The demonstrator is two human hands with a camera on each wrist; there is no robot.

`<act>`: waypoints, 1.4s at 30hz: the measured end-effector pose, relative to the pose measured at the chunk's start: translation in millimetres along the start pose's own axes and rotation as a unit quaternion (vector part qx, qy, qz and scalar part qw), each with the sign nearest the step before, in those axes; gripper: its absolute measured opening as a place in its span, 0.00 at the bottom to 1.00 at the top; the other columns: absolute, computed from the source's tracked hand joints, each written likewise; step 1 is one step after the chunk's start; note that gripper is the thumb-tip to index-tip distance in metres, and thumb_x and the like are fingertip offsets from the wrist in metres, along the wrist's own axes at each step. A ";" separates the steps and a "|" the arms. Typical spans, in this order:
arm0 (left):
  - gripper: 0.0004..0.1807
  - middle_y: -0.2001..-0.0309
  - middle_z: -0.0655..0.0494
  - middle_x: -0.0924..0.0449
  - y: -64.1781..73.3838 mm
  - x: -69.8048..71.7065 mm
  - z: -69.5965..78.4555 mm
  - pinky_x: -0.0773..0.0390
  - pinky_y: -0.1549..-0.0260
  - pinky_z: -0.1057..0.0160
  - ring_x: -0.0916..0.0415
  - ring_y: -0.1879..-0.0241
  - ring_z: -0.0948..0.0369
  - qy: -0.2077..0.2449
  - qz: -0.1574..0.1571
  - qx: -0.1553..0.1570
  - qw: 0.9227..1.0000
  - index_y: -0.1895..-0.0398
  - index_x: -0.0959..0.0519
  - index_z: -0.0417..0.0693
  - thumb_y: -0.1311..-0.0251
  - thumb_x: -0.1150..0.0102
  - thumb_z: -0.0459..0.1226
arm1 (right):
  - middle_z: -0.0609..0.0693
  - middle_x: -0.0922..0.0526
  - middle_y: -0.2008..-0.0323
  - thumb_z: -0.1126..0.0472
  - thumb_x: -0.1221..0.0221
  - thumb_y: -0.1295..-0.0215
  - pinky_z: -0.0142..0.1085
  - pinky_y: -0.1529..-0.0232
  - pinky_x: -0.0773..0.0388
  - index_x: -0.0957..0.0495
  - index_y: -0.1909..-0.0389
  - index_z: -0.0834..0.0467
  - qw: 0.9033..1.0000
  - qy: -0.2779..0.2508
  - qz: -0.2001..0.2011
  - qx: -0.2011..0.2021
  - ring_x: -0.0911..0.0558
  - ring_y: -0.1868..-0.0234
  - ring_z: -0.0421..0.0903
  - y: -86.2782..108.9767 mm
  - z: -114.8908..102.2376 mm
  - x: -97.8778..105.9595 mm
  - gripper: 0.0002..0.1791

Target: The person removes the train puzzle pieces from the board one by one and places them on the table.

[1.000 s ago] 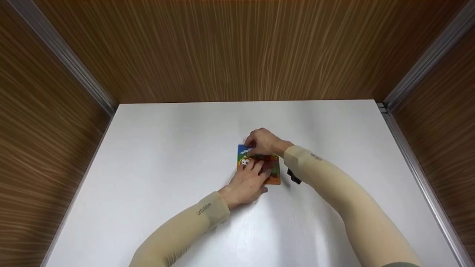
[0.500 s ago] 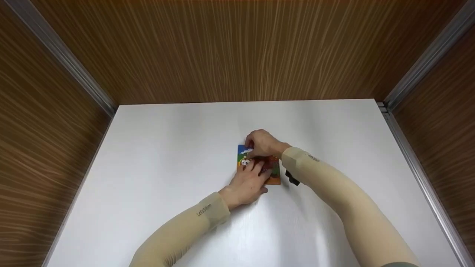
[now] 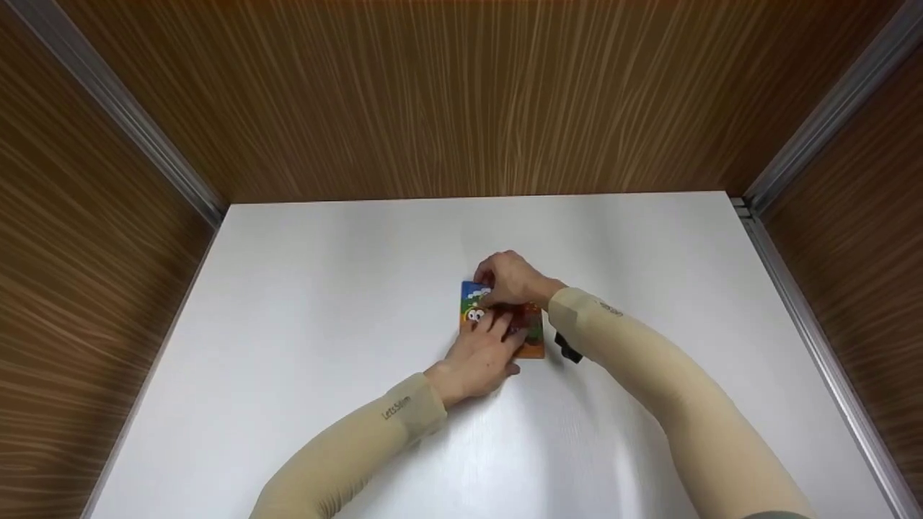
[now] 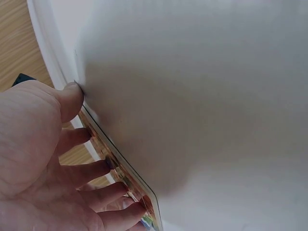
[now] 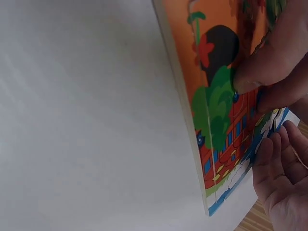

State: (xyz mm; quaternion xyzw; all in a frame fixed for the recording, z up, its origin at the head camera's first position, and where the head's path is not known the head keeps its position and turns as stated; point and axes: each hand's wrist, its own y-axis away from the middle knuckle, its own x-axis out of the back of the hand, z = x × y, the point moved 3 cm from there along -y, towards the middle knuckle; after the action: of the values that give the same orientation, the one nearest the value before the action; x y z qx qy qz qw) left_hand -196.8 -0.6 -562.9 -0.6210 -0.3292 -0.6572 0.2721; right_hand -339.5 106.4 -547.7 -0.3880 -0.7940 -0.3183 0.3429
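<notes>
A small square jigsaw puzzle [image 3: 533, 352] with a bright cartoon picture lies flat on the white table. In the right wrist view the puzzle [image 5: 219, 115] shows a red train, green leaves and a thin groove along its border. My left hand [image 3: 479, 359] spreads its fingers over the picture, fingertips pressing its surface; in the left wrist view its thumb [image 4: 72, 101] rests at the near edge. At the far blue edge, my right hand [image 3: 509, 278] pinches the puzzle with curled fingers and thumb, covering its upper right. Both hands hide much of the picture.
The white table [image 3: 324, 288] surrounds the puzzle, bordered by brown wood-grain panels [image 3: 461, 101] at the back and sides. Metal rails [image 3: 822, 360] run along its side edges. A black device [image 3: 567, 349] sits under the right wrist.
The right wrist and forearm have shifted slightly left and down since the first frame. The left hand and the puzzle stay in place.
</notes>
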 end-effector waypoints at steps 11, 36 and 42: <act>0.36 0.11 0.46 0.38 -1.0 0.6 -0.1 0.27 0.20 0.36 0.39 0.13 0.45 -0.005 -0.006 -0.001 1.000 0.13 0.31 0.57 0.16 0.44 0.58 | 0.54 0.06 0.51 0.63 0.25 0.31 0.46 0.39 0.12 0.07 0.50 0.55 0.998 -0.055 0.021 0.013 0.11 0.48 0.51 2.8 2.8 5.2 0.11; 0.35 0.11 0.45 0.39 -2.1 0.4 -1.3 0.27 0.20 0.35 0.39 0.12 0.42 0.015 -0.020 0.007 1.000 0.12 0.32 0.59 0.15 0.45 0.58 | 0.55 0.09 0.52 0.66 0.31 0.27 0.31 0.55 0.14 0.07 0.48 0.60 0.973 -0.223 0.053 -0.032 0.16 0.54 0.45 10.2 11.1 26.8 0.11; 0.36 0.10 0.45 0.40 -2.1 -0.8 -1.9 0.28 0.19 0.33 0.40 0.12 0.41 0.024 -0.028 0.010 0.999 0.11 0.34 0.60 0.15 0.45 0.58 | 0.59 0.07 0.49 0.66 0.31 0.27 0.31 0.54 0.11 0.08 0.47 0.61 0.971 -0.227 0.058 -0.035 0.13 0.55 0.44 17.6 20.4 32.9 0.11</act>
State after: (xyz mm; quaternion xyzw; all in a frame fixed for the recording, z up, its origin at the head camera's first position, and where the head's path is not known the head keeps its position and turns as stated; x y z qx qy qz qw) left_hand -199.5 -0.9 -563.9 -0.5925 -0.3464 -0.6764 0.2673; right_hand -346.2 144.0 -528.9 -0.5071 -0.8159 -0.2286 0.1575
